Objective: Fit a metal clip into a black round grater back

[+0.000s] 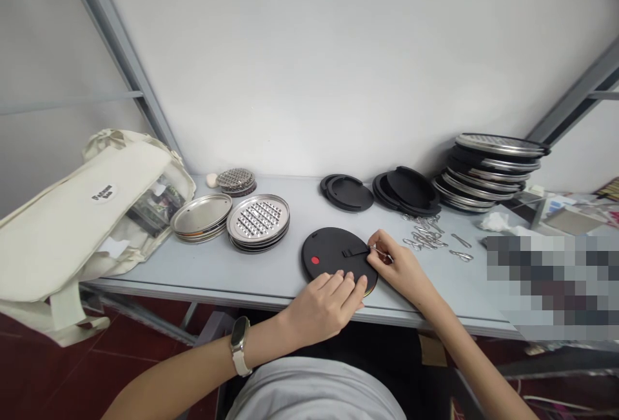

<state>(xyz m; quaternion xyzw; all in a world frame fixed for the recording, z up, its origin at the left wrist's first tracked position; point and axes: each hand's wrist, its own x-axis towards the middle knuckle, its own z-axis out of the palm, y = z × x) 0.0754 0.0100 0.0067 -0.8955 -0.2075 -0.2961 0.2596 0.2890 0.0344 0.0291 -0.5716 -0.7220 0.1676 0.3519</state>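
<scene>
A black round disc [333, 246] with a red dot and a narrow slot lies near the front edge of the table. My left hand [329, 300] grips its near edge, fingers over the top; the thumb is mostly hidden. At the disc's right edge, my right hand [391, 262] pinches a small metal wire clip [380, 252] at the outer end of the slot. More wire clips [425, 236] are scattered on the table beyond my right hand. Left of the disc stands a stack of round metal graters [258, 219], beside a stack of plain-topped metal discs [203, 215].
Smaller grater discs [236, 179] sit at the back left, near a cream bag [87, 213]. Black round covers [348, 192] and more black covers [411, 189] lie along the wall. A tall stack of black-and-metal discs [488, 171] stands at the back right.
</scene>
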